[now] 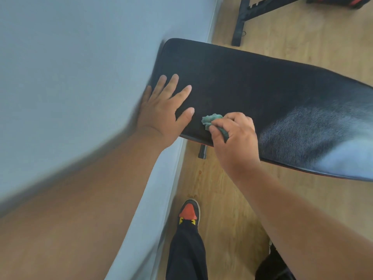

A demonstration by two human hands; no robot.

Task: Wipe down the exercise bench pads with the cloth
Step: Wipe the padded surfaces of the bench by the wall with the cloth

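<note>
**gymrat_dan:** Since you asked how it's set up, going from near to far: closest to the camera are a trouser leg and an orange-toed sneaker (189,212) on the wood floor (228,199). Past that, the right hand (232,136) has its fingers curled round a bunched teal cloth (213,121), pressing it onto the near edge of the black bench pad (252,87) toward its left end. The left hand (165,110) lies flat on the pad's left end, fingers spread and straight, gripping nothing. It looks like it's just bracing.

**padwiper:** How's the cloth going to handle?

**gymrat_dan:** I'd guess light and floppy, since it's scrunched into a wad with a bit poking out past the fingers. Wadded in the fist like that seems the right hold, because a loose corner would probably drag and fold under. The pad looks firm with a grainy vinyl skin, and there's a shiny patch on the right part, so it's maybe a bit slick.

**padwiper:** And behind it?

**gymrat_dan:** A grey wall (80,67) runs along the left, right beside the pad's left end. Farther back there's a black frame (252,15) of another piece of kit on the floor, well apart. Most of the pad to the right looks like it's yet to be wiped, though I can't really tell.
</note>
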